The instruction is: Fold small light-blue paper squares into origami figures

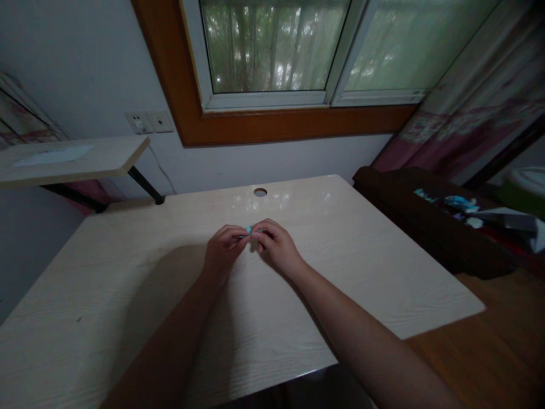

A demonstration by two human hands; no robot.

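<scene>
Left hand (pixel 221 249) and right hand (pixel 277 243) pinch a turquoise piece (pixel 249 230).

Black-legged shelf (pixel 108 154) on a pale desk (pixel 361 255)

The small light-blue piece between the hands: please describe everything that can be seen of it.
The small light-blue piece is pinched by the fingertips of the left hand and right hand, above the pale table. One bit sticks up between them. The fingers cover much of it, so its full shape and material cannot be told.
</scene>
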